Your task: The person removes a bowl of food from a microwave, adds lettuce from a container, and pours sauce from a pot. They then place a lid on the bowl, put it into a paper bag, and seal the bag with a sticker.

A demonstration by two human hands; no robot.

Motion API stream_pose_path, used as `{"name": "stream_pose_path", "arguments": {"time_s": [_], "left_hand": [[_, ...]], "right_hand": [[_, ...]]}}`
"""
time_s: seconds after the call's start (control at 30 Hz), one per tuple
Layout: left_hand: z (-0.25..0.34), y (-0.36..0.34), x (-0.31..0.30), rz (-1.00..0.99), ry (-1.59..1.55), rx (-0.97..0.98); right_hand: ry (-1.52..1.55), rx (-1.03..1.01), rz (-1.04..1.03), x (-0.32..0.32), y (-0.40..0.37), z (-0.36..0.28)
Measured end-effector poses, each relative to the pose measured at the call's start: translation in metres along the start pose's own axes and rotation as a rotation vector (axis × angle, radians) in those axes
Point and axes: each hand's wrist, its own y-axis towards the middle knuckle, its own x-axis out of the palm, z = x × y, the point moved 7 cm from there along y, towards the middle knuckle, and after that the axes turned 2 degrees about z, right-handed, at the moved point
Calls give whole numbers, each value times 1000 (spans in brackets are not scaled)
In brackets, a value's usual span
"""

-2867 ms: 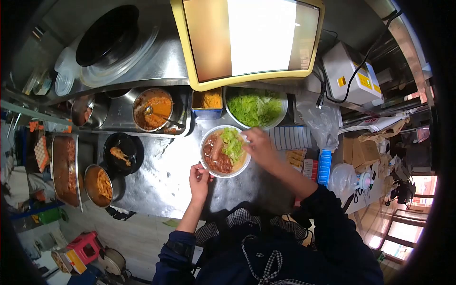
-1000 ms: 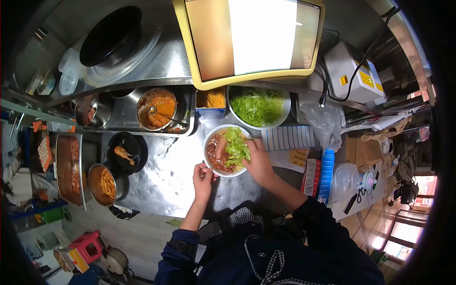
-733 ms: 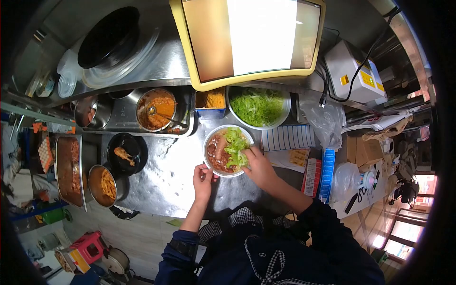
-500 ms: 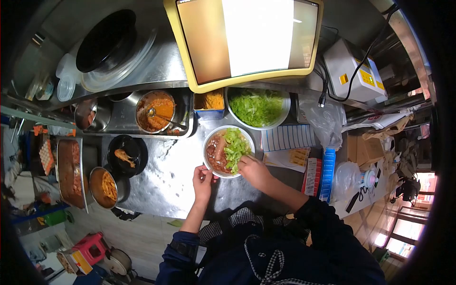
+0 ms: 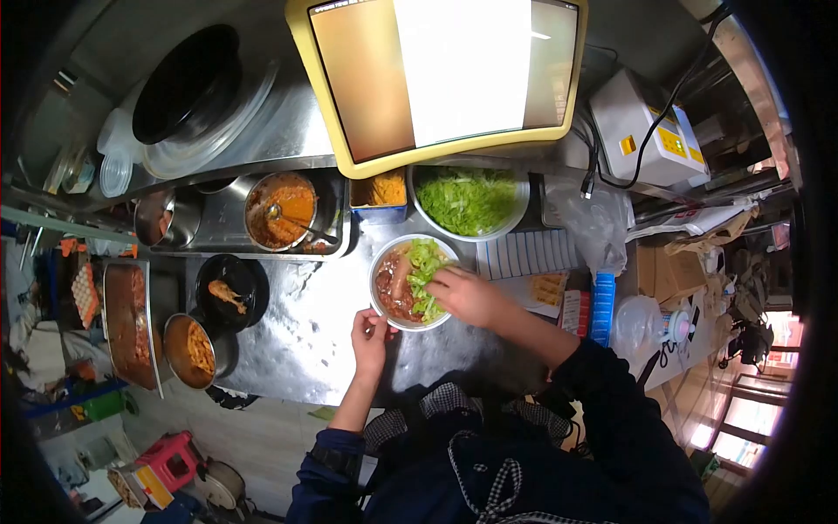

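Observation:
A white bowl (image 5: 373,276) stands on the steel counter before me. Inside it lie a sausage (image 5: 401,279), brown-red pieces that look like meat (image 5: 386,286), and chopped lettuce (image 5: 427,256) along the right side. My left hand (image 5: 370,332) is closed at the bowl's lower left rim, fingertips gripping the edge. Over the bowl's right side, my right hand (image 5: 467,297) has its fingers bent down into the lettuce; the fingertips are partly hidden. Behind the bowl sits a larger bowl (image 5: 521,214) filled with shredded lettuce (image 5: 463,199).
A pot of orange sauce with a ladle (image 5: 276,212) and a square tin of yellow shreds (image 5: 387,188) stand behind. Leftward are a black pan with a drumstick (image 5: 229,295), a pot of yellow pieces (image 5: 200,353) and a meat tray (image 5: 131,319). A yellow-framed screen (image 5: 349,162) hangs above.
My right hand has moved up and further over the lettuce in the bowl. My left hand stays at the rim. The whole view has shifted slightly.

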Motion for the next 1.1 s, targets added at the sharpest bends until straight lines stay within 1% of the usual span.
{"name": "stream_pose_path", "arguments": {"time_s": [0.03, 0.07, 0.13, 0.17, 0.23, 0.33, 0.47, 0.53, 0.57, 0.63, 0.77, 0.83, 0.87, 0.93, 1.0, 1.07, 1.1], "left_hand": [[-1, 0, 0, -2, -8, 1], [-1, 0, -1, -4, -14, 1], [1, 0, -1, -3, -6, -9], [3, 0, -1, -1, 0, -17], [3, 0, -2, 5, 6, -20], [3, -1, -1, 7, 9, -23], [3, -1, 0, 4, 9, -25], [3, -2, 0, 7, 3, -30], [4, -2, 1, 8, -2, -31], [2, -1, 2, -4, -14, -21], [3, -2, 1, 0, -14, -23], [3, -3, 0, 4, -13, -34], [3, -3, 1, 7, -15, -44], [1, -1, 1, 1, -23, -41], [-1, -2, -1, -2, -28, -38], [0, -1, -1, 4, -44, -25], [0, -1, 0, 2, -47, -21]], "right_hand": [[-14, -86, -18, 5, 2, -7], [-13, -86, -18, 7, 4, -7], [-136, -99, -116, 20, 9, -3], [-133, -100, -116, 24, 12, 3], [-201, -26, -162, 29, 15, 24], [-151, -35, -111, 21, 11, 29], [-120, -54, -116, 7, 9, 19], [-36, -63, -91, -2, 8, 12], [-37, -60, -90, 4, 4, 13], [-45, -151, -222, 32, -10, 4], [-128, -124, -267, 36, -16, 0], [0, -99, -119, 3, -9, -10], [-1, -97, -119, -5, -6, -7], [-20, 90, 282, -50, 3, 23], [-77, 219, 621, -62, 7, 78], [-387, 215, 638, -71, 16, 108], [-392, 212, 641, -75, 26, 118]]}}
